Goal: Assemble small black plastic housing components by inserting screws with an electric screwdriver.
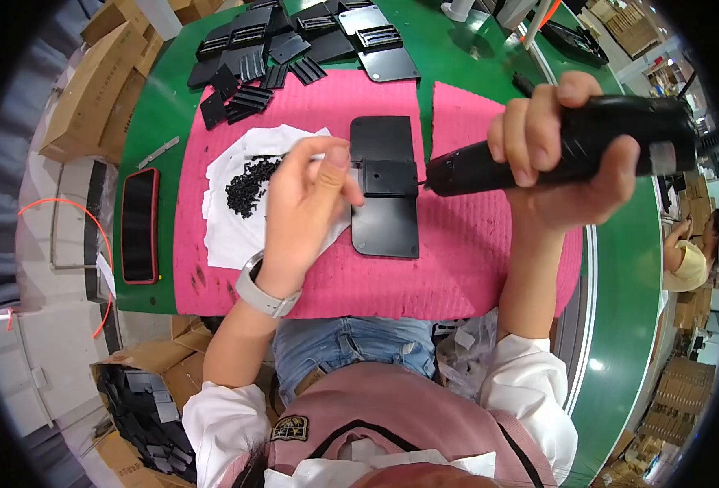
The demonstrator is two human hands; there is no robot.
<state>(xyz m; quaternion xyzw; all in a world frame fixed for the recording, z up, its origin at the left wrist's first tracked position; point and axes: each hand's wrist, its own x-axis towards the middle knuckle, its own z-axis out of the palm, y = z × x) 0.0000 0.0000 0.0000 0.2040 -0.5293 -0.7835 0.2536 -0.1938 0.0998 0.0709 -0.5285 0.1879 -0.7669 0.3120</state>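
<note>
A flat black hinged plate [384, 228] lies on a pink mat in front of me, with a raised block [388, 176] across its middle. My left hand [307, 195] has its fingers bent in at the block's left edge, with thumb and fingertips close together there. Wrapped in my right hand [559, 163] is a black electric screwdriver [477, 168], held level and pointing left. The tip of its bit meets the right edge of the block. Beside my left hand, a pile of small black screws [247, 191] rests on a white cloth [223, 241], partly hidden by that hand.
Several black plates and slotted parts [286, 49] are heaped at the far side of the green table [457, 41]. A red-edged phone [140, 228] lies left of the pink mat [457, 285]. A cardboard box of dark parts [144, 407] stands at lower left.
</note>
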